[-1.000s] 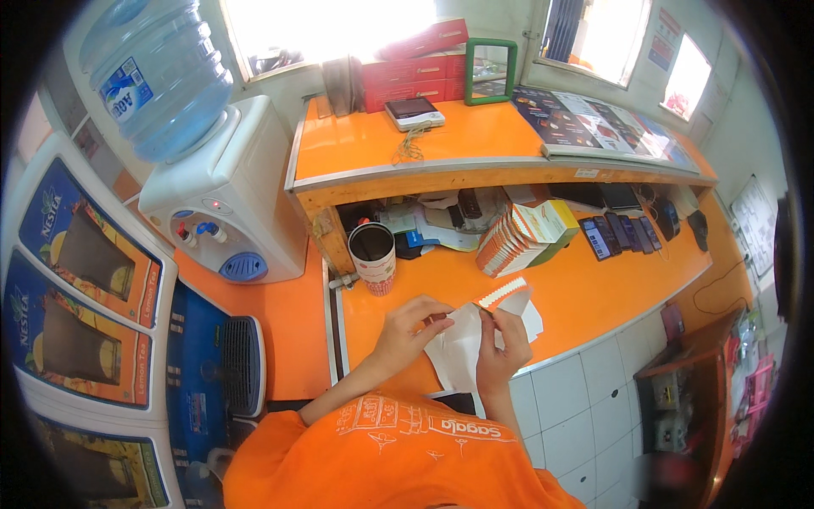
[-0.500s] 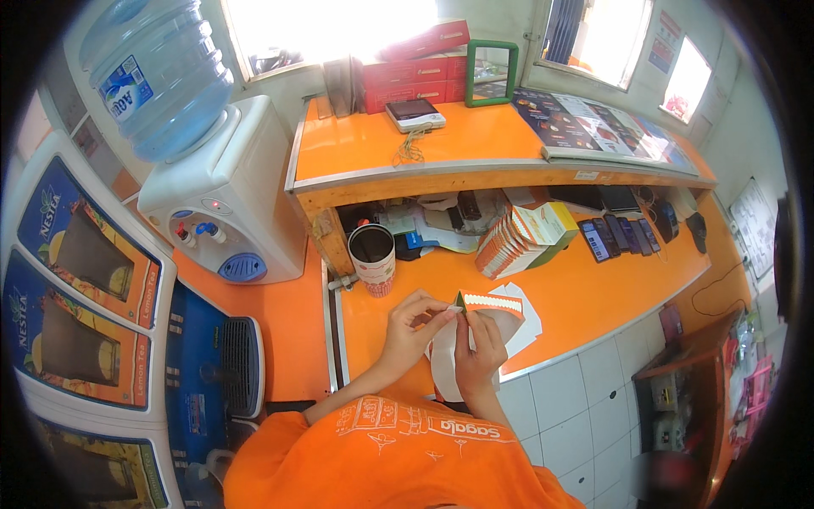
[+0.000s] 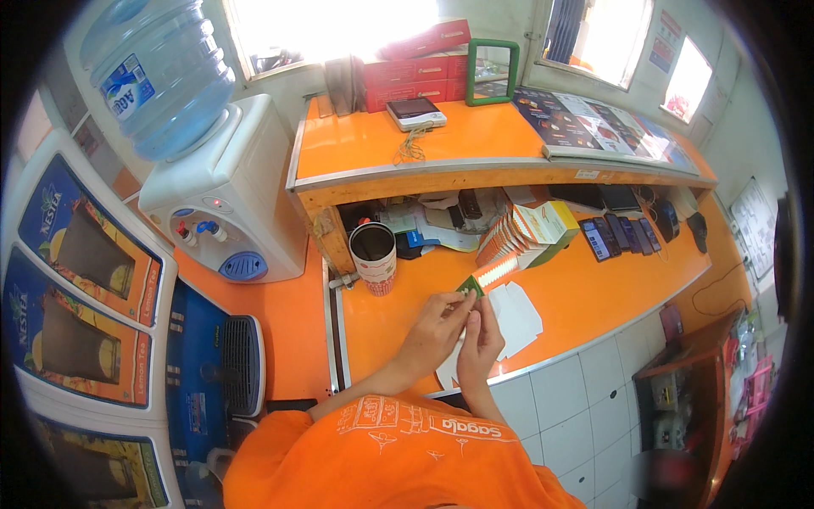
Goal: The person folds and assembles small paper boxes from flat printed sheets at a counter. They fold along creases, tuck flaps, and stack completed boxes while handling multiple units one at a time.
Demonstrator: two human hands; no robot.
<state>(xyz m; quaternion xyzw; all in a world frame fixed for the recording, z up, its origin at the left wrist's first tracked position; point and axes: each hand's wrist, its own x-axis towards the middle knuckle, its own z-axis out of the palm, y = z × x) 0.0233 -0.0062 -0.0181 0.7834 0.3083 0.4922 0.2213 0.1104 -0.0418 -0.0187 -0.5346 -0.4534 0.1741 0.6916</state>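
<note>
My left hand and my right hand are close together over the orange counter. Between their fingertips they pinch a small paper carton, with a green side and an orange side with a white band. Much of the carton is hidden behind my hands. Under and beside my right hand lie flat white carton blanks, overlapping each other. A stack of nested folded cartons, white, orange and green, stands just beyond.
A paper cup with a dark inside stands left of the stack. Several phones lie in a row at the right. A raised shelf spans the back, and a water dispenser stands at the left.
The carton in my hands has been turned, so its banded side now slants up to the right and its green side shows. My hands have come closer together.
</note>
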